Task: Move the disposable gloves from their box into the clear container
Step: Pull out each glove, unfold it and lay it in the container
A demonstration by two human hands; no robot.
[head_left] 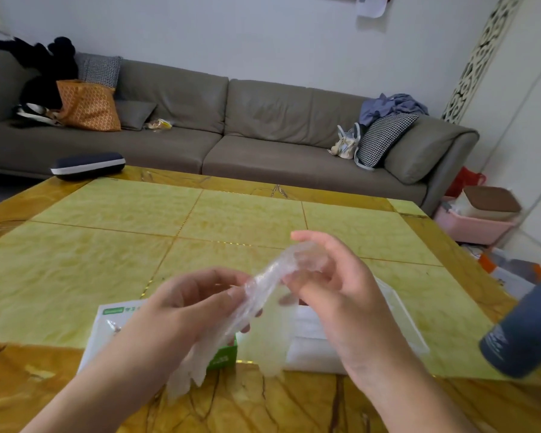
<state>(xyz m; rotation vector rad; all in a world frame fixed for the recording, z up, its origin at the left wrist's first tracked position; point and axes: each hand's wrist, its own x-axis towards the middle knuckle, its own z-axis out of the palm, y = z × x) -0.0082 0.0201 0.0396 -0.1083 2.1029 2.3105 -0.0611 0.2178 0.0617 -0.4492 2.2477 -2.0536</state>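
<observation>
Glove [264, 276]: long axis slants from lower left up to right, seemingly fingertips down.
Your left hand [181, 310]: pinches its lower part.
Your right hand [334, 282]: grips its top.

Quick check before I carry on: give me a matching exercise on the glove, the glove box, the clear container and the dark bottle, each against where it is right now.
Things:
1. glove
2. glove box
3. clear container
4. dark bottle

Places:
A. at the picture's right edge, tilted
B. on the table under the left hand
C. stretched between both hands above the table
D. on the table beyond the right hand, white stacks inside

Pairs: 1-C, 2-B, 3-D, 4-A
</observation>
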